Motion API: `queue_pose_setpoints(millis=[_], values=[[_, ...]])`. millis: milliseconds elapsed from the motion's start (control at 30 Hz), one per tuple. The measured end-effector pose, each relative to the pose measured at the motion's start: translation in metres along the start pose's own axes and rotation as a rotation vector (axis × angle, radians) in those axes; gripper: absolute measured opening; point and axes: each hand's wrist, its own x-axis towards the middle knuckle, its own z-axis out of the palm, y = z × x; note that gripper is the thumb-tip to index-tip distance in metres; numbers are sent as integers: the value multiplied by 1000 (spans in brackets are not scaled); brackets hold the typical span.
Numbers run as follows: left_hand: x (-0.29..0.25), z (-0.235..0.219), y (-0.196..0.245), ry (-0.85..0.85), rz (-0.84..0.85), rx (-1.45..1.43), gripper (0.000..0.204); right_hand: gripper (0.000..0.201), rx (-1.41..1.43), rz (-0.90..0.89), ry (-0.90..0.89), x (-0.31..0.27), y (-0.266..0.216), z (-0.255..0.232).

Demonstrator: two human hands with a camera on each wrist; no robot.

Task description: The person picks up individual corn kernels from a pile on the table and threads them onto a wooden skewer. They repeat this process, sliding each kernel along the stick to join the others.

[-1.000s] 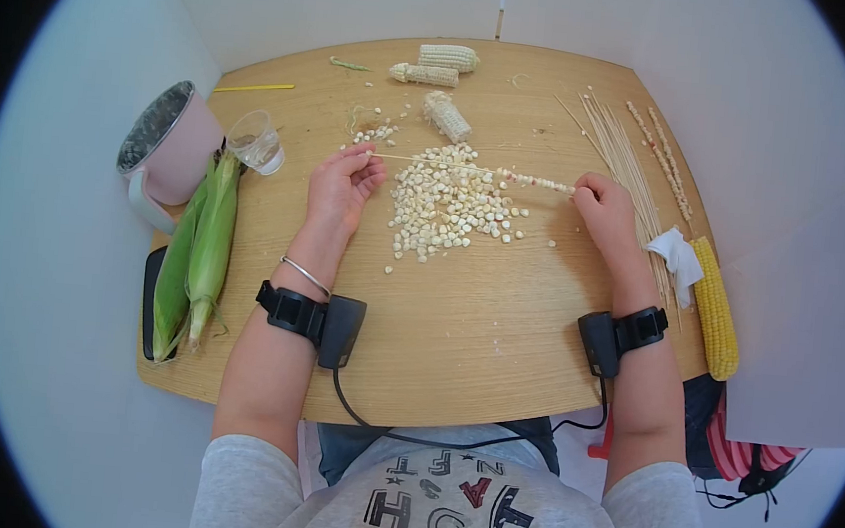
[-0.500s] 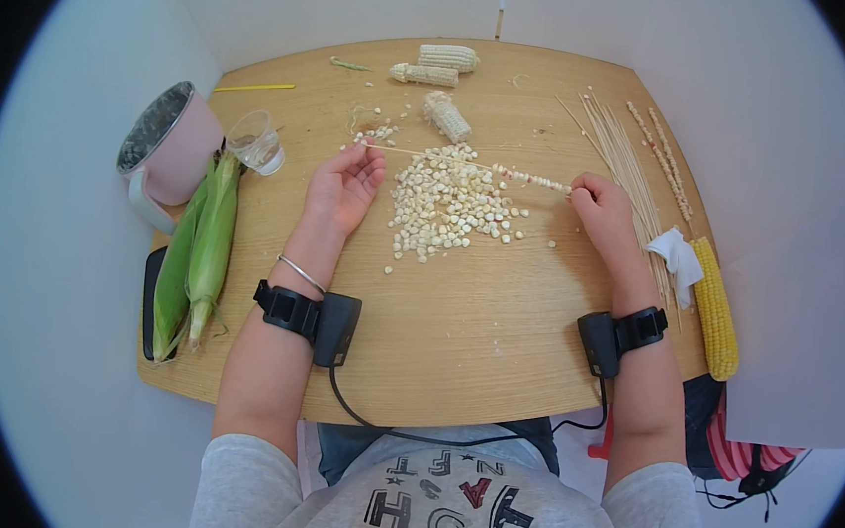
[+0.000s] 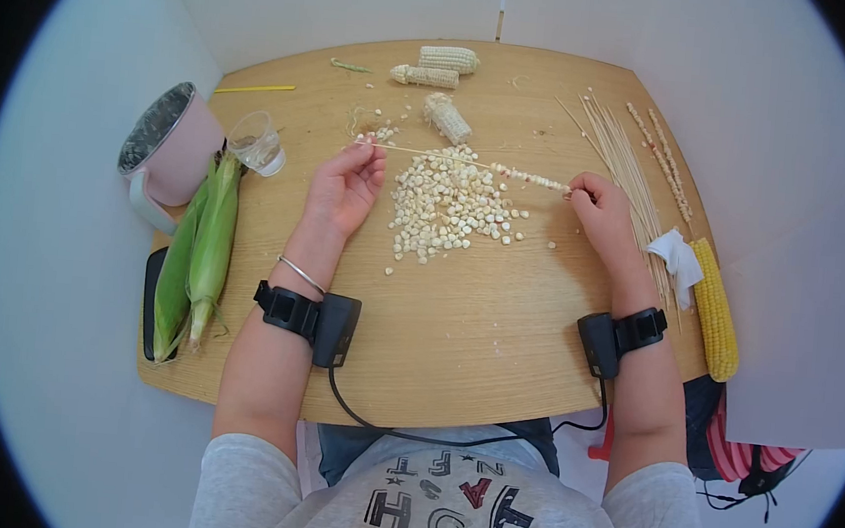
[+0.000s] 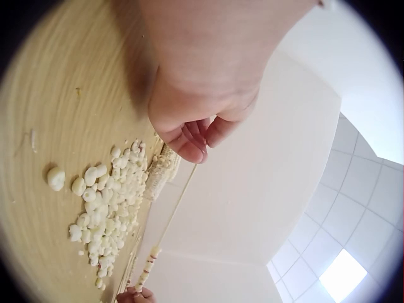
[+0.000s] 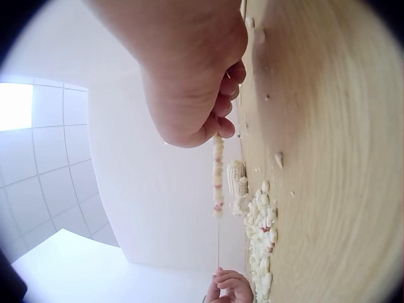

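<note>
A thin wooden skewer [image 3: 429, 153] spans between the two hands above a pile of pale corn kernels [image 3: 452, 207]. My left hand [image 3: 346, 189] pinches its bare left end between thumb and fingertips, as the left wrist view shows closely. Kernels [image 5: 218, 173], some with reddish marks, are threaded in a tight row along the skewer's right part. Curled fingers of my right hand [image 3: 605, 217] grip that loaded end and hide its tip. Just beyond the pile lies a stripped corncob [image 3: 447, 117].
Two more cobs [image 3: 448, 60] lie at the back. On the right are loose skewers [image 3: 618, 145], two kernel-filled skewers [image 3: 670, 164], a white tissue [image 3: 676, 254] and a yellow corn ear [image 3: 715, 307]. Husked ears [image 3: 210, 247], a plastic cup [image 3: 256, 142] and a pink pot [image 3: 179, 146] stand left.
My left hand has shifted slightly away from the body, lifting the skewer's left end in the head view. My right hand has moved slightly left, still gripping the loaded end.
</note>
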Motion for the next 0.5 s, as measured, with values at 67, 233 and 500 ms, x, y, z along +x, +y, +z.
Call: queue_pose_setpoints(millis=[67, 233, 500], values=[[-1, 3, -2, -22, -6, 14, 14, 15, -20, -30, 1, 0, -2, 1], [-10, 17, -8, -90, -26, 138, 16, 11, 88, -68, -81, -4, -12, 5], [-18, 32, -22, -124, -82, 307, 20, 13, 164, -82, -124, -7, -18, 16]])
